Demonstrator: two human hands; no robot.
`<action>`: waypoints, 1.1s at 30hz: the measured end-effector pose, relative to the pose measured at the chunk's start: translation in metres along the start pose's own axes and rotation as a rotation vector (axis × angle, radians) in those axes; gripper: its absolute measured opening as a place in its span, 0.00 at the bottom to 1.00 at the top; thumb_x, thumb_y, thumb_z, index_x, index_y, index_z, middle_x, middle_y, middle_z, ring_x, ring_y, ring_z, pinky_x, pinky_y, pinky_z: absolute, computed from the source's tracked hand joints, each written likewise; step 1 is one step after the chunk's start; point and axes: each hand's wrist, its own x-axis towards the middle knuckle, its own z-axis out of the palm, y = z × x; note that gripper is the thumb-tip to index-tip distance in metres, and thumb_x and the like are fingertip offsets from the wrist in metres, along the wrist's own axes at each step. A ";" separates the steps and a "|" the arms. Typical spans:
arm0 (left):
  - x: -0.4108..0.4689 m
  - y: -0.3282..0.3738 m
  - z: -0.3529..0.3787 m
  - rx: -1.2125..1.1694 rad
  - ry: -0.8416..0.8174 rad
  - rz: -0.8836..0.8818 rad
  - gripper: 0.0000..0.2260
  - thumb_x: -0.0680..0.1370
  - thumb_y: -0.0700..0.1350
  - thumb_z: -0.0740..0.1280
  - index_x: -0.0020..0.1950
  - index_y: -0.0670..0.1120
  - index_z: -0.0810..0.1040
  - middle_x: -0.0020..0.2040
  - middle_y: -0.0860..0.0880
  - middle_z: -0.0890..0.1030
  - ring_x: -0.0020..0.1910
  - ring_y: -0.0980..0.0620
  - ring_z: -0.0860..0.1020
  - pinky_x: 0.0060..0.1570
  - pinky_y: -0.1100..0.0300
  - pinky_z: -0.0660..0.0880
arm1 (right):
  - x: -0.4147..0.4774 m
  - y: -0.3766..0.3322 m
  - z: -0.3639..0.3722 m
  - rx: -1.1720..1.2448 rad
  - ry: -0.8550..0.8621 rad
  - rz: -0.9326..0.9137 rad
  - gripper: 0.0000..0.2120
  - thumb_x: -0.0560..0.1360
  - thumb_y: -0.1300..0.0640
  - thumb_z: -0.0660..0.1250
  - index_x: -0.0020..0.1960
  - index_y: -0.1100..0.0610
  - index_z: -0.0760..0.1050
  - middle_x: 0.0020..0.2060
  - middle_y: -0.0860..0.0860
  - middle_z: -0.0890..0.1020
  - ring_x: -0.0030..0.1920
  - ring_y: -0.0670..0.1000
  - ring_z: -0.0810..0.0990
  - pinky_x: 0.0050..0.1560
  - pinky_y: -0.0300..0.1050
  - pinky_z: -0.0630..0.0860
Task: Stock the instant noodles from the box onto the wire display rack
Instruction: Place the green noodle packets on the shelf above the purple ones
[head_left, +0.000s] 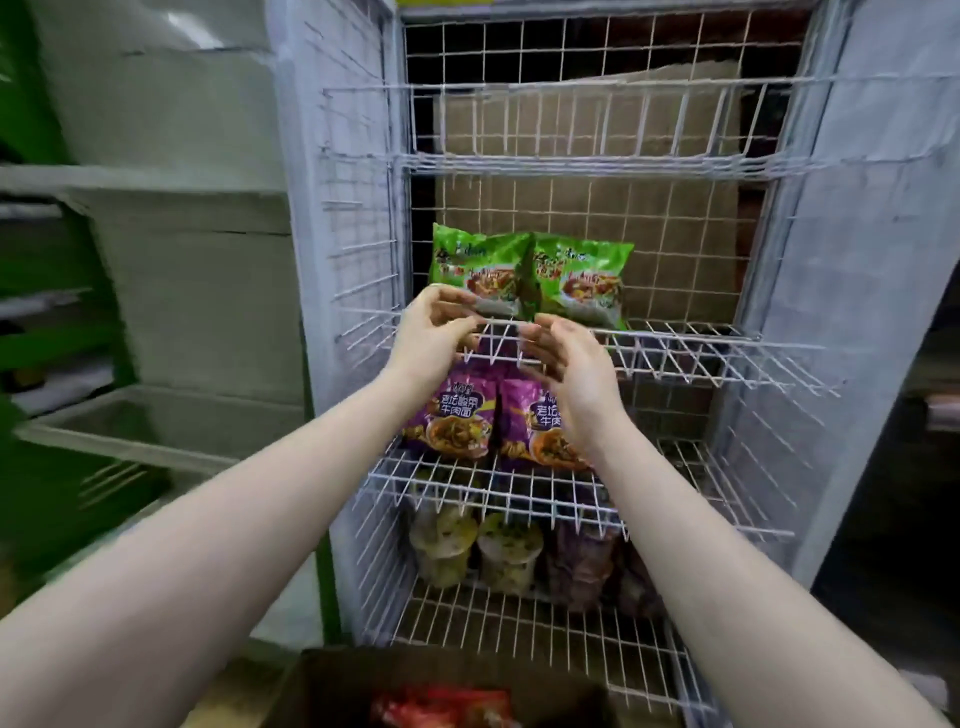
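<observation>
Fingers of left hand curl against green packet, grip unclear; right hand relaxed, empty; seemingly straightening packets mid-frame, next likely reaches bottom-frame box

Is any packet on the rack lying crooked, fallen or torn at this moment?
Nothing clearly stands out. The two green packets stand upright on the second shelf from the top, inner edges slightly overlapping; the purple packets below stand upright too. No tear or spill is visible.
</observation>
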 end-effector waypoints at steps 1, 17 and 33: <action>-0.012 -0.005 -0.004 0.005 0.012 -0.016 0.08 0.76 0.31 0.64 0.48 0.43 0.73 0.40 0.48 0.77 0.26 0.62 0.76 0.25 0.72 0.68 | -0.012 0.010 -0.001 -0.008 -0.001 0.019 0.10 0.82 0.59 0.53 0.52 0.55 0.74 0.48 0.52 0.81 0.51 0.51 0.79 0.53 0.48 0.75; -0.172 -0.206 -0.027 0.103 -0.108 -0.517 0.07 0.76 0.33 0.65 0.46 0.44 0.73 0.37 0.47 0.76 0.30 0.57 0.76 0.27 0.69 0.68 | -0.137 0.220 -0.072 -0.203 0.205 0.568 0.10 0.81 0.58 0.54 0.49 0.54 0.74 0.48 0.53 0.81 0.43 0.48 0.79 0.41 0.42 0.75; -0.300 -0.360 -0.077 0.617 -0.097 -1.016 0.14 0.74 0.40 0.69 0.57 0.40 0.74 0.52 0.42 0.77 0.51 0.42 0.76 0.49 0.55 0.73 | -0.274 0.359 -0.155 -0.719 0.655 0.967 0.10 0.75 0.61 0.65 0.54 0.65 0.76 0.53 0.64 0.79 0.56 0.62 0.76 0.54 0.48 0.70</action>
